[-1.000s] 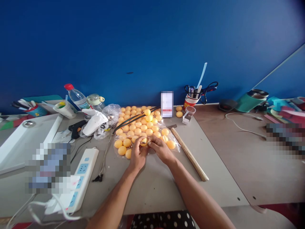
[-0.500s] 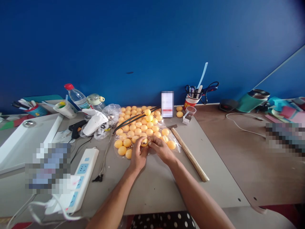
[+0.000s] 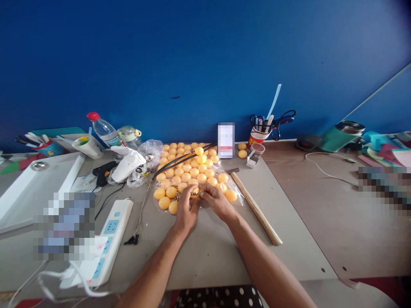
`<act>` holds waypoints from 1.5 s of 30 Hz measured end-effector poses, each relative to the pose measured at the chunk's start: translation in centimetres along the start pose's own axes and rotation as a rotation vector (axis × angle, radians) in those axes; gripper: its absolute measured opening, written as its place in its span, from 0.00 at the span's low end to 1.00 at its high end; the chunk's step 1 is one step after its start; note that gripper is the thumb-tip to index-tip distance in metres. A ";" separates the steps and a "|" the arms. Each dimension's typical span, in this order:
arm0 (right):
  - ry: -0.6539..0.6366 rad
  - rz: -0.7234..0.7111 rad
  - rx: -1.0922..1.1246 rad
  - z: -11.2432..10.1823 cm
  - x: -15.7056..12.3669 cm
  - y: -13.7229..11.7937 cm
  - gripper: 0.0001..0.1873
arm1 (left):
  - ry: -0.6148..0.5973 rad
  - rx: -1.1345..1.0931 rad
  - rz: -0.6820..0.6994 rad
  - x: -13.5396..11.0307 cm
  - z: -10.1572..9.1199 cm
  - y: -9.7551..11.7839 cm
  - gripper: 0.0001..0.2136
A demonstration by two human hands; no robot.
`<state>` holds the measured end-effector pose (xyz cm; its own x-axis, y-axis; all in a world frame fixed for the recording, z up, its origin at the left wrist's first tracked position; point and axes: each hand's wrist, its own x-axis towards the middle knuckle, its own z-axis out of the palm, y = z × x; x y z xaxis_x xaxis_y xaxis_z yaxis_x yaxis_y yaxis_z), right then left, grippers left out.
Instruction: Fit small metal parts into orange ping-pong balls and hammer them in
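Observation:
My left hand (image 3: 186, 209) is closed around an orange ball (image 3: 194, 192) with small dark or shiny bits on its near side. My right hand (image 3: 218, 202) pinches thumb and fingertips together at the ball's right side; whatever sits between those tips is too small to name. Under and beyond both hands, several orange balls (image 3: 186, 177) lie in rows on clear plastic. A few tiny metallic pieces (image 3: 176, 198) show among the balls just left of my left hand.
A hammer (image 3: 255, 207) with a wooden handle lies right of the balls. Dark straps (image 3: 183, 161) cross them. Left stand a white power strip (image 3: 111, 239), a glue gun (image 3: 104, 173) and a white tray (image 3: 69, 171). A red cup (image 3: 257, 137) of tools and a small clear cup (image 3: 257, 149) stand behind.
Both hands stay in nearly the same place at the ball. The bits on its near side look darker and slightly shifted; nothing else has visibly moved.

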<state>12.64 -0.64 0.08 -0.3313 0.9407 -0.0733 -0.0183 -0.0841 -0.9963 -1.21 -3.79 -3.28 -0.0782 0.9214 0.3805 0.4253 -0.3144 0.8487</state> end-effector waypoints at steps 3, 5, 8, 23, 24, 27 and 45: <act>0.023 0.004 -0.012 0.1 0.0 0.2 0.06 | 0.008 0.013 0.011 0.0 0.0 0.1 0.15; 0.032 -0.004 -0.010 0.2 0.0 0.0 0.06 | 0.015 0.025 0.022 0.0 0.1 0.0 0.16; 0.038 -0.001 0.009 0.4 -0.1 -0.5 0.07 | 0.020 0.041 0.038 0.0 0.2 -0.1 0.16; 0.078 0.060 0.127 0.7 -0.1 -0.4 0.08 | 0.017 0.048 0.053 0.0 0.3 -0.3 0.16; 0.075 0.069 0.143 0.7 0.0 -0.4 0.08 | 0.018 0.045 0.052 -0.1 0.3 -0.3 0.16; 0.077 0.095 0.193 0.6 0.1 -0.1 0.10 | 0.020 0.044 0.040 -0.1 0.3 -0.4 0.16; 0.038 0.109 0.410 0.0 0.7 1.3 0.15 | 0.010 -0.101 -0.054 0.6 0.1 0.2 0.15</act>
<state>12.41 -0.10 -1.25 -0.3171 0.9299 -0.1863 -0.3613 -0.3001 -0.8828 -1.09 -3.31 -2.91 -0.1080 0.9355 0.3364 0.3268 -0.2861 0.9008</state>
